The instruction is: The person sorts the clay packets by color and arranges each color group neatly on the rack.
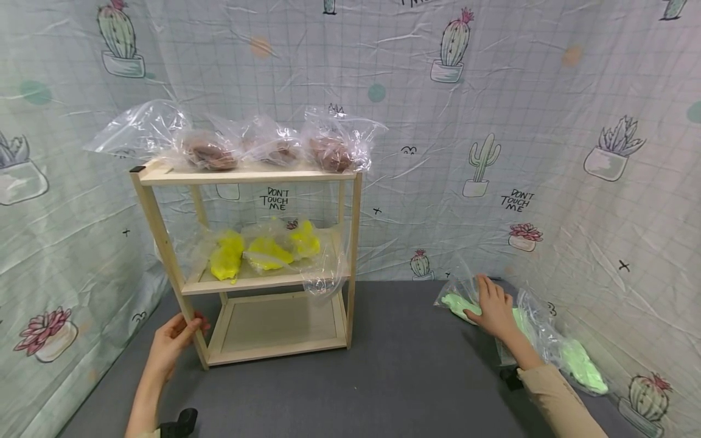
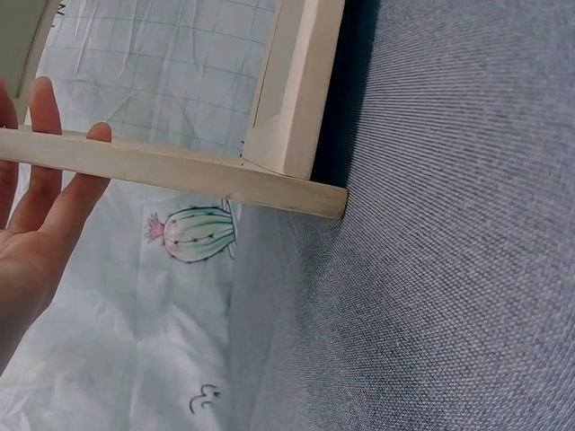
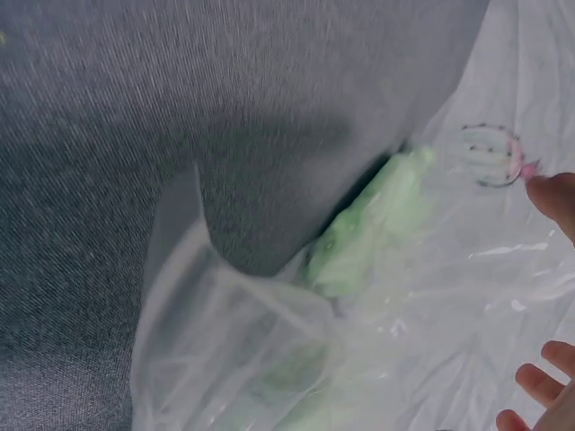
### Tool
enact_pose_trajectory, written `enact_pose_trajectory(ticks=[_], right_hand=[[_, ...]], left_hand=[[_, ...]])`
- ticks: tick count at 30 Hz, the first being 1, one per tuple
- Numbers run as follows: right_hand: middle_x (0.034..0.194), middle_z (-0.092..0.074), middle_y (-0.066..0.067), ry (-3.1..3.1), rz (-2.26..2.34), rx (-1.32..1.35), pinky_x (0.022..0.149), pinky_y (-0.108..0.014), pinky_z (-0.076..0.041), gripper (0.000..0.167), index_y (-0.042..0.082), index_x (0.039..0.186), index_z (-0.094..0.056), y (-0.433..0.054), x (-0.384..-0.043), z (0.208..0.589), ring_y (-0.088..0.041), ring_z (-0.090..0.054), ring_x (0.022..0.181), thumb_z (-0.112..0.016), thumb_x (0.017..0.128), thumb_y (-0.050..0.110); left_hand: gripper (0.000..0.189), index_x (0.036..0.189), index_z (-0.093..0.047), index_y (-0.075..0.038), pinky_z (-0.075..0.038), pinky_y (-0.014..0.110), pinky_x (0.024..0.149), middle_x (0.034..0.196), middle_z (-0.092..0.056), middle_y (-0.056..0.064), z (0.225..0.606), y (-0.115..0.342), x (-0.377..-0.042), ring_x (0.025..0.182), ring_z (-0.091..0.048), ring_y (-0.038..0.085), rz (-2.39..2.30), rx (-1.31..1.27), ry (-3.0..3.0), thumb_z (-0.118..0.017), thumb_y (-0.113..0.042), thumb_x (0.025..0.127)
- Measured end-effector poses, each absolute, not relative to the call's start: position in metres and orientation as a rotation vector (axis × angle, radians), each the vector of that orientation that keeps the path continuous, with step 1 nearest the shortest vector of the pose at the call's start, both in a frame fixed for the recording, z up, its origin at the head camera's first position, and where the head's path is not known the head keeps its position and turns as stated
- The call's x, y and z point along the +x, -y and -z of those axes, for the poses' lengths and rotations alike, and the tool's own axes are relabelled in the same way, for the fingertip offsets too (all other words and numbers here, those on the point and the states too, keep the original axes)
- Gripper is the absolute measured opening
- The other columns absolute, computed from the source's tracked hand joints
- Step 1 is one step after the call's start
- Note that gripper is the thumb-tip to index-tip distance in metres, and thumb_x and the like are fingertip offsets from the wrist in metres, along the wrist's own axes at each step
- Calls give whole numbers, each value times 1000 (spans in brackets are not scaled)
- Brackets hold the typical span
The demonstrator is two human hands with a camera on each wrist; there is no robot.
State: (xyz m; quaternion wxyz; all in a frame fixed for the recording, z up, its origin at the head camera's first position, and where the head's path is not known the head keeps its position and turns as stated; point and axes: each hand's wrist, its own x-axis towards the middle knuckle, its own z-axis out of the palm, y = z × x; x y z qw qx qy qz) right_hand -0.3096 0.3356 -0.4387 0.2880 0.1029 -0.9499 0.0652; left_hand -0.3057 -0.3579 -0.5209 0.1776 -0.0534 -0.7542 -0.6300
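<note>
My left hand (image 1: 170,344) grips the left front post (image 1: 193,322) of a small wooden shelf (image 1: 252,178). In the left wrist view, its fingers (image 2: 67,197) wrap round that post near the foot. Over at the right, my right hand (image 1: 495,307) reaches above clear plastic bags with light green contents. The farthest green bag (image 1: 457,304) lies under its thumb and fingers; another green bag (image 1: 583,365) lies nearer. Right wrist view: thumb and fingers stand apart beside a green bag (image 3: 368,224), with nothing seen between them.
On the shelf's top lie three clear bags with brown contents (image 1: 210,152). Bags with yellow contents (image 1: 268,253) sit on its middle board, one hanging over the front edge. Its bottom board (image 1: 279,328) is bare. Cactus-print sheeting (image 1: 416,140) walls the dark grey table (image 1: 394,365).
</note>
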Motion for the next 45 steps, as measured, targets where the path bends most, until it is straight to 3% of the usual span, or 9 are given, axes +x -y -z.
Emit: enact_pose_trajectory(ticks=[15,21,32,38,45], right_hand=[[134,-27,-32,2816,-205,143,80,-64,-25,100,2,136,-21,-352,-330,445,-51,-30,114,-77,63,39],[137,-23,-32,2878,-194,157,84,-71,-19,99,9,137,-19,-356,-338,453,-52,-29,116,-78,63,38],[122,-46,-28,2903,19,213,85,-72,-22,94,10,137,-24,-353,-333,458,-47,-46,107,-72,66,47],[119,-51,-27,2929,37,264,85,-72,-21,98,8,138,-26,-359,-335,465,-46,-52,99,-64,66,62],[117,-54,-25,2998,87,326,87,-74,-20,86,5,134,-34,-352,-335,458,-44,-53,100,-68,69,50]], left_hand=[[46,122,-43,6,-51,18,67,93,-65,-10,515,355,-305,82,-65,1,1794,-183,2152,-52,-26,90],[45,122,-43,6,-50,17,68,93,-64,-10,515,355,-303,82,-64,1,1786,-183,2158,-51,-26,91],[46,121,-43,4,-50,17,67,94,-63,-11,519,355,-305,83,-64,-1,1735,-154,2179,-51,-29,91],[47,121,-42,6,-50,17,67,95,-63,-11,519,355,-305,83,-64,-1,1760,-165,2164,-51,-28,90],[46,122,-42,7,-50,16,68,94,-64,-12,516,355,-301,83,-64,0,1791,-178,2143,-51,-26,91]])
